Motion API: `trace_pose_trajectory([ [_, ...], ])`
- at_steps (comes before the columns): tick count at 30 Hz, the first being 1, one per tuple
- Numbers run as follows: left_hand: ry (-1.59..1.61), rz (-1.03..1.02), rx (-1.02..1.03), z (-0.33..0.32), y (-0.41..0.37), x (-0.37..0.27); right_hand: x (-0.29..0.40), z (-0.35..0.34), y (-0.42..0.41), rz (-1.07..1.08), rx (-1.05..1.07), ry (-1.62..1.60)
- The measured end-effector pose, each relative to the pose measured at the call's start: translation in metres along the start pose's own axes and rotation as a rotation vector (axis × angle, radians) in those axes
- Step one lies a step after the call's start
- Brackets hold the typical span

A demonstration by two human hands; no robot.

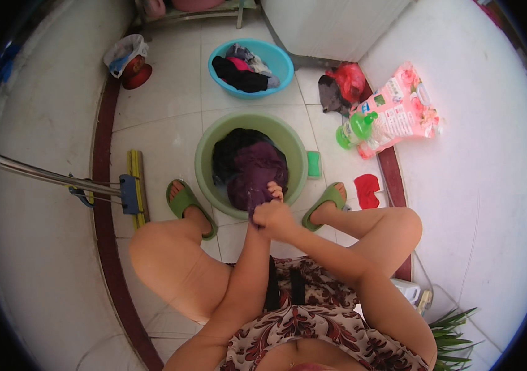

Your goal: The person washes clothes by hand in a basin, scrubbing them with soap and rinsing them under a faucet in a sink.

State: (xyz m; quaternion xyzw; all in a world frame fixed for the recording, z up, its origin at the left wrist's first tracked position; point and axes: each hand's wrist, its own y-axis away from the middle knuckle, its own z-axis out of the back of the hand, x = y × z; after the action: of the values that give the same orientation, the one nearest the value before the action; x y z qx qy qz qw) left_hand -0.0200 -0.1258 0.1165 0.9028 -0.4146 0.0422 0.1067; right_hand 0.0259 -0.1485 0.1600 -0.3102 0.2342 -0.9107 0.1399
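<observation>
A green plastic basin sits on the floor between my feet, with wet dark cloth in it. Dark purple fabric lies over black fabric, and one end of the purple piece rises over the near rim. My right hand is closed around that raised end. Just beyond it, my left hand shows only its curled fingertips against the purple fabric. The cloth and my right hand hide the rest of it. My forearms cross at the wrists, the right one on top.
A blue basin of clothes stands beyond. Right of the green basin are a green soap box, a red cloth, a green pump bottle and a pink detergent bag. A sponge mop stands left; walls flank both sides.
</observation>
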Motion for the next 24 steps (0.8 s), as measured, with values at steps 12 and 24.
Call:
trace_pose_trajectory([
  [12, -0.198, -0.136, -0.075, 0.005, 0.007, -0.006, 0.006, 0.017, -0.010, -0.150, -0.072, 0.083],
  [24, -0.369, -0.063, -0.178, 0.018, -0.008, -0.008, 0.021, 0.026, -0.020, -0.348, -0.084, 0.074],
])
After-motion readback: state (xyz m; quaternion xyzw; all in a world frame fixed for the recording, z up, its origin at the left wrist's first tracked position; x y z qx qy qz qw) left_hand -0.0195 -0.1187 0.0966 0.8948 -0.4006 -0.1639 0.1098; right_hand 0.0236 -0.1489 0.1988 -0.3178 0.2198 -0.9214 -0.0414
